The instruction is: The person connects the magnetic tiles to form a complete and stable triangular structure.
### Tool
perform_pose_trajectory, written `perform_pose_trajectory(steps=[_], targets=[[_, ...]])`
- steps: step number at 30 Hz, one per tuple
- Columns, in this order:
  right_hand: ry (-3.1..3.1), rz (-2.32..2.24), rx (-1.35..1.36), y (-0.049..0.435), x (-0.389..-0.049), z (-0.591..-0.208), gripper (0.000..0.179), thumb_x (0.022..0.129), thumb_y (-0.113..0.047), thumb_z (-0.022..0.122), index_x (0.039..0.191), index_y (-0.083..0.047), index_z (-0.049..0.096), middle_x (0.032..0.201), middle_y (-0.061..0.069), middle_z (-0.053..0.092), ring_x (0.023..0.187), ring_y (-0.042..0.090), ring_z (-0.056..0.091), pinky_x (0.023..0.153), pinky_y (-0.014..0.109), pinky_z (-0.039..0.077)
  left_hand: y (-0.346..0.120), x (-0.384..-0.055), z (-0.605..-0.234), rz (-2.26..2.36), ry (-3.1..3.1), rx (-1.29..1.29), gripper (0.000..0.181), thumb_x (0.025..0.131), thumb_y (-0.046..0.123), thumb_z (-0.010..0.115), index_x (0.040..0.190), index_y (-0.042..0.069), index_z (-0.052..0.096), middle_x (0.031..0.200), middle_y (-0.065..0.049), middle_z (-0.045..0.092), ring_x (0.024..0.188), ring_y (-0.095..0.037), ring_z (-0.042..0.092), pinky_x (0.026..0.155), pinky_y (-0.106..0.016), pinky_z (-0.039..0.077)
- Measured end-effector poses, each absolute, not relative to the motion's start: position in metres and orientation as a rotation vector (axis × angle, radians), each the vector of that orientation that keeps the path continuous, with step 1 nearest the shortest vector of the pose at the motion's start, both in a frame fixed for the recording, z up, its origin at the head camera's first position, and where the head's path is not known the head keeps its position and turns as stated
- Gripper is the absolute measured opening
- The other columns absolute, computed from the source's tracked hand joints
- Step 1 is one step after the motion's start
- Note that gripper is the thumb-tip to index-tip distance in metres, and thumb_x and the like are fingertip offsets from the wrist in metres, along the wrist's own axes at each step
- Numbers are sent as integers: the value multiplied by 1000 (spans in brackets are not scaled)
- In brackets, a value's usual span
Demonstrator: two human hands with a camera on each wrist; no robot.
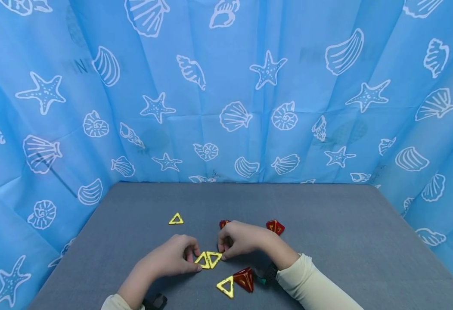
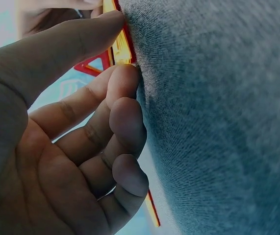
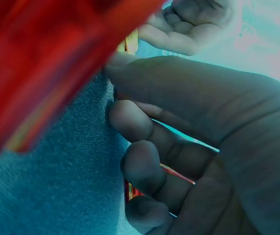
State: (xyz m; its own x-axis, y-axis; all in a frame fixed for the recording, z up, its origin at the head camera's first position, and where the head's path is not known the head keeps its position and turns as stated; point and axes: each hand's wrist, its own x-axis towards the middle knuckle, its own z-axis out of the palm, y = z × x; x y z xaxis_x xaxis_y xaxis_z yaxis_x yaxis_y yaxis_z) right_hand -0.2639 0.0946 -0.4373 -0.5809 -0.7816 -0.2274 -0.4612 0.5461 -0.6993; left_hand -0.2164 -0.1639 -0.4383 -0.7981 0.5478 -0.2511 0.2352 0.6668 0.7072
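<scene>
Two yellow triangular magnetic tiles lie side by side on the grey table, edges meeting. My left hand [image 1: 172, 257] holds the left yellow tile [image 1: 207, 261] between thumb and index finger; the left wrist view shows the thumb [image 2: 93, 36] on it and the other fingers curled. From the other side, my right hand [image 1: 246, 238] pinches the corner of the right yellow tile [image 1: 215, 253]. Nearer me, a third yellow triangle tile [image 1: 232, 287] touches a red pyramid of tiles [image 1: 245, 279]. That red piece [image 3: 56, 63] looms blurred in the right wrist view.
A single yellow triangle [image 1: 176, 222] lies farther back on the left. One red tile piece [image 1: 223, 223] is partly hidden behind the right hand, and another red piece [image 1: 275, 227] sits beyond the right forearm. A blue shell-patterned curtain [image 1: 226, 129] surrounds the grey table [image 1: 327, 224].
</scene>
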Motion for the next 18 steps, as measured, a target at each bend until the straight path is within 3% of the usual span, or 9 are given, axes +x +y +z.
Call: perform_pose_trajectory(steps=[8,18], targets=[[2271,-784,-991,94,-262,-434,14,93,-9,80,87,-19,72,78,-10,64,68,1,55,62,19,45,-162,-216,-440,937,2441,609,22,88,22,88,101,13,72,75,1,66,64,-14,59,57,-29,44],[2229,-902,-1077,95,-264,-429,5,96,-12,78,95,-15,74,83,-11,65,72,1,56,66,19,47,-161,-216,-439,949,2448,583,30,89,24,87,111,11,71,73,1,67,63,-14,60,56,-29,43]])
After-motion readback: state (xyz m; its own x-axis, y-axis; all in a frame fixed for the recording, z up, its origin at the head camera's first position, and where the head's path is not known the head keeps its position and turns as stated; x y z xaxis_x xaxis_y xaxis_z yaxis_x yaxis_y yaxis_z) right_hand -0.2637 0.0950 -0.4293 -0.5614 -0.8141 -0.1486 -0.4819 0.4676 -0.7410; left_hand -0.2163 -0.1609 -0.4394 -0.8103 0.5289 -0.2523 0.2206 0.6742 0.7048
